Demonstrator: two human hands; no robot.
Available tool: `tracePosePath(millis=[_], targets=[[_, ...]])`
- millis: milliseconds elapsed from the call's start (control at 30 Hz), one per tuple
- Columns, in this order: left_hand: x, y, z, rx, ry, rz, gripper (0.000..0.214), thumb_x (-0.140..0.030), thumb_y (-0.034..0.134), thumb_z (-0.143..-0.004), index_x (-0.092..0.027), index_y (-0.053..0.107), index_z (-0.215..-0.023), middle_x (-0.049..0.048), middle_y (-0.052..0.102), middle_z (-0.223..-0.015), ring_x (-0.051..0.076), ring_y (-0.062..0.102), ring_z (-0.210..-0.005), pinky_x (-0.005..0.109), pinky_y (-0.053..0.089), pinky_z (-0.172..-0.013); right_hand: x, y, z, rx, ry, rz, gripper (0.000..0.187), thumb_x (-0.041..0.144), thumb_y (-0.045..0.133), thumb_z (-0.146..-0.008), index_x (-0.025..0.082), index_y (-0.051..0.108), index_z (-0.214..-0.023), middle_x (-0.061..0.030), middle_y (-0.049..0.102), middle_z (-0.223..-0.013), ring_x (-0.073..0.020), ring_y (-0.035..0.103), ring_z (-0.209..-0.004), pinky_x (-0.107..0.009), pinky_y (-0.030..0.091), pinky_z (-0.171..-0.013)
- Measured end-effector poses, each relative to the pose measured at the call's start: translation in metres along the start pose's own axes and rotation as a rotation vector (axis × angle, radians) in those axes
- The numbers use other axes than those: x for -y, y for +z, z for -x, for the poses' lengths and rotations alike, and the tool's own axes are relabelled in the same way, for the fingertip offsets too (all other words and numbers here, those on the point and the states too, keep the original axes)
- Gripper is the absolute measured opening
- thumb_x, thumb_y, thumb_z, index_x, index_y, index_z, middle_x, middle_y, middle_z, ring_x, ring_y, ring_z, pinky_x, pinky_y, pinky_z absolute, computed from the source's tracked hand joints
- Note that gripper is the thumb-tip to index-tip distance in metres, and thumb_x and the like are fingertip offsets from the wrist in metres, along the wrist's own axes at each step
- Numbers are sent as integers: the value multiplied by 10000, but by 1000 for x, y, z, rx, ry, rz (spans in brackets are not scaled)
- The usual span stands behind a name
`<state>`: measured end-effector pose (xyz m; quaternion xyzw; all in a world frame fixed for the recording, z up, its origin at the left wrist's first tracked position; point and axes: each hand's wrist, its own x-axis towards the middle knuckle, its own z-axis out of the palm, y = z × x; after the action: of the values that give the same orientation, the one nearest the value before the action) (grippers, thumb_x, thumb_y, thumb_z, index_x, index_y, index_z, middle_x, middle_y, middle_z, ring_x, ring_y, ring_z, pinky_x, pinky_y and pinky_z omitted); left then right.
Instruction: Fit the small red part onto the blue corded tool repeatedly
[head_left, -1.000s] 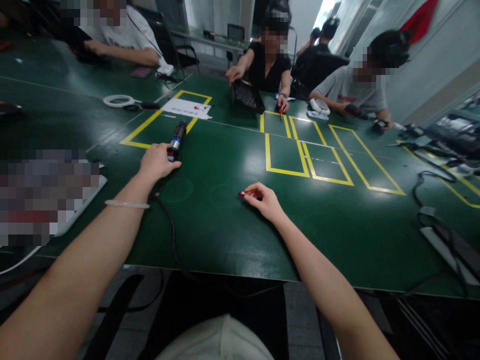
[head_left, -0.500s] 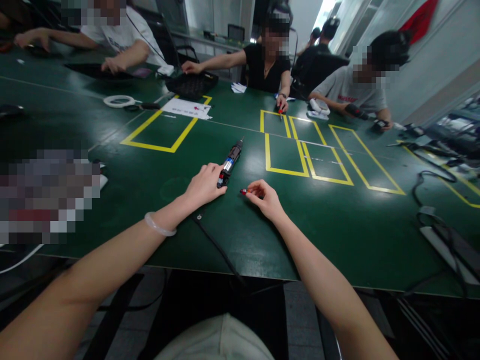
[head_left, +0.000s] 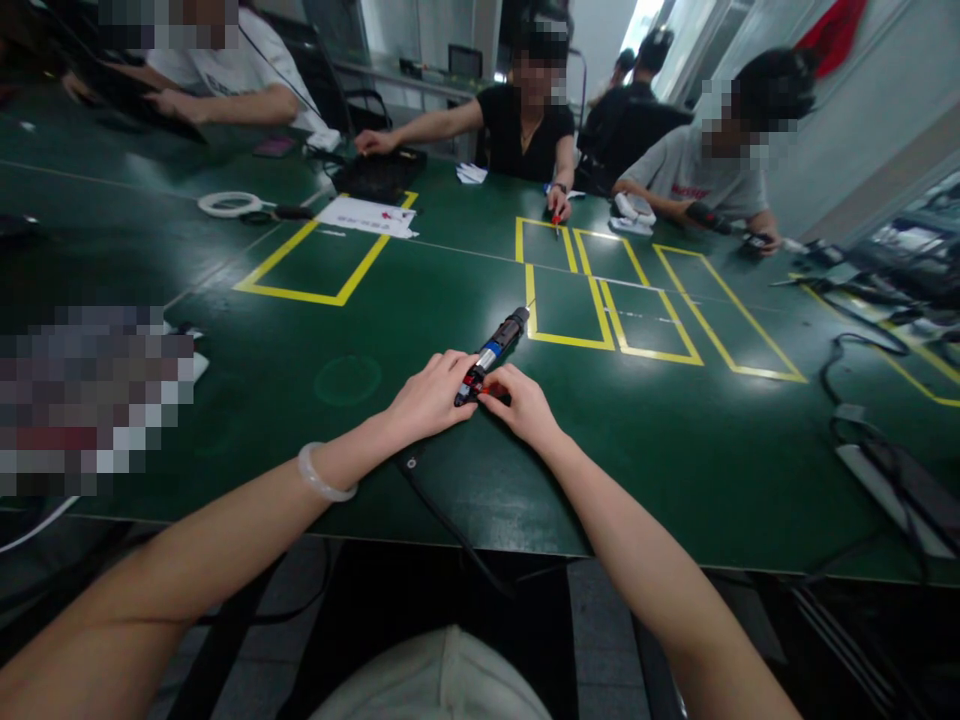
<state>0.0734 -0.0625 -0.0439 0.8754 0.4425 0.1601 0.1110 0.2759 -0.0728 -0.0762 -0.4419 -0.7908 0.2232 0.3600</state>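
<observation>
A slim black handheld tool (head_left: 491,352) with a blue and silver middle section and a thin metal tip points away from me to the right. My left hand (head_left: 433,393) is closed around its rear end. At that same end, the fingertips of my right hand (head_left: 521,402) are pinched on a small red and black piece (head_left: 481,390), which meets the tool. My fingers partly cover the contact, so I cannot tell whether the piece is seated in it.
Yellow tape rectangles (head_left: 570,345) mark the green table (head_left: 300,480). A tape roll (head_left: 229,205) and white paper (head_left: 364,216) lie to the left. A black cable (head_left: 450,525) hangs over the near edge. A power strip (head_left: 892,500) lies right. Several people sit across the table.
My right hand has moved left, bringing the small red piece against the tool's rear. The tool and my left hand have shifted right and nearer. A person at far left has lifted a dark flat object.
</observation>
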Motion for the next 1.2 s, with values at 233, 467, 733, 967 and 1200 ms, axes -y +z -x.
tracePosePath(millis=[233, 467, 733, 967, 1200], targets=[[-1, -1, 2, 12, -29, -55, 642, -397, 633, -890, -216, 428, -1471, 134, 512, -1410, 322, 540, -1215, 416, 538, -895, 4, -2, 1, -10, -49, 51, 35, 239, 616, -921, 219, 642, -932, -63, 627, -1002, -192, 599, -863, -327, 488, -810], [-8, 1, 0, -24, -56, -166, 603, -435, 599, -938, -197, 453, -1473, 149, 557, -1332, 328, 573, -1134, 419, 499, -903, 8, -3, 4, -19, -89, 66, 129, 261, 562, -953, 225, 681, -989, -82, 668, -1010, -218, 632, -917, -361, 513, -857], [-13, 0, -6, -19, -55, -304, 597, -445, 577, -966, -173, 455, -1483, 160, 572, -1265, 319, 557, -1081, 395, 480, -831, 10, -6, 5, -2, -66, -4, 148, 256, 563, -945, 217, 665, -1045, -67, 664, -1043, -186, 630, -885, -326, 520, -825], [8, -7, -12, -36, -130, -398, 588, -465, 526, -989, -183, 446, -1499, 175, 561, -1318, 331, 541, -1136, 404, 447, -900, 5, -8, 3, -26, -9, -21, 142, 230, 549, -944, 204, 657, -1033, -53, 630, -1002, -157, 620, -831, -297, 512, -771], [74, -32, -20, -27, -327, -418, 652, -529, 470, -985, -168, 426, -1526, 220, 524, -1345, 389, 528, -1156, 455, 453, -903, 2, -10, 2, -5, 9, -45, 137, 200, 546, -935, 203, 661, -1010, -46, 614, -970, -151, 607, -828, -284, 501, -766]])
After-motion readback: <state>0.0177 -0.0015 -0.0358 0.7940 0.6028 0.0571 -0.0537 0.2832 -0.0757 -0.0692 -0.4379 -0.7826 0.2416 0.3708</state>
